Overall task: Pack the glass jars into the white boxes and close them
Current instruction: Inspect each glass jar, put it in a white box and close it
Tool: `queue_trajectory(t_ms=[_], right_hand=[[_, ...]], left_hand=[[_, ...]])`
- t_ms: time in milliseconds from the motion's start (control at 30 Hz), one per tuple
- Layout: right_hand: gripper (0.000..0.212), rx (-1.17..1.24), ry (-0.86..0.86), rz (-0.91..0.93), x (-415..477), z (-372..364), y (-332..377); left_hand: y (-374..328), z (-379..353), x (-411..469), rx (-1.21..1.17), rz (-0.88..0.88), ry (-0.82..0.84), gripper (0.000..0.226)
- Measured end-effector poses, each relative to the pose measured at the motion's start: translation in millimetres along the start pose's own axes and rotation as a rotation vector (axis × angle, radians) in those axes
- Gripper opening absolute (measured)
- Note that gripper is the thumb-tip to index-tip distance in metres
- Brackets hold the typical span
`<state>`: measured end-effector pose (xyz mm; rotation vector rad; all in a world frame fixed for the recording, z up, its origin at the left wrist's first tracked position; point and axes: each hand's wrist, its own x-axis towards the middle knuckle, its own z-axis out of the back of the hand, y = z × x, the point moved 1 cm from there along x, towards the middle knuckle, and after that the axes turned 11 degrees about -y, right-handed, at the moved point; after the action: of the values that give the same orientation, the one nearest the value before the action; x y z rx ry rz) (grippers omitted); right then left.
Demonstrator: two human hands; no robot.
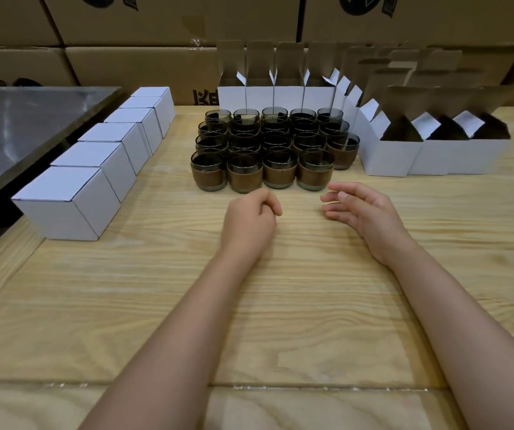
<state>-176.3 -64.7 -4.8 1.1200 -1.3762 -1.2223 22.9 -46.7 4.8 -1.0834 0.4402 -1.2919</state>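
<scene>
Several dark glass jars (pixel 275 144) with brown bands stand packed in rows at the middle of the wooden table. Open white boxes (pixel 387 158) with raised flaps stand behind and to the right of them. A row of closed white boxes (pixel 72 203) runs diagonally along the left. My left hand (pixel 251 220) rests on the table just in front of the jars, its fingers curled shut and holding nothing. To its right, my right hand (pixel 362 212) hovers low near the front right jar, fingers apart and empty.
A grey metal surface (pixel 23 125) lies at the left beyond the closed boxes. Large brown cartons (pixel 144 60) are stacked as a wall behind the table. The wooden table (pixel 156 305) stretches bare in front of my hands.
</scene>
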Motion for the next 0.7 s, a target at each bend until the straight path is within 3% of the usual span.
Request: queue_trajectory(t_ms=[100,467,700], right_hand=[[0.02,-0.018,-0.011,-0.003,1,-2,-1],[0.026,-0.162,-0.058,0.045,0,-3,-2],[0.074,-0.488,-0.333,0.08,17,-22,-8]], left_hand=[[-1,-14,1,0.02,0.082,0.046,0.034],[6,-14,8,-0.039,0.077,0.064,0.036],[8,-16,7,-0.019,0.097,0.054,0.034]])
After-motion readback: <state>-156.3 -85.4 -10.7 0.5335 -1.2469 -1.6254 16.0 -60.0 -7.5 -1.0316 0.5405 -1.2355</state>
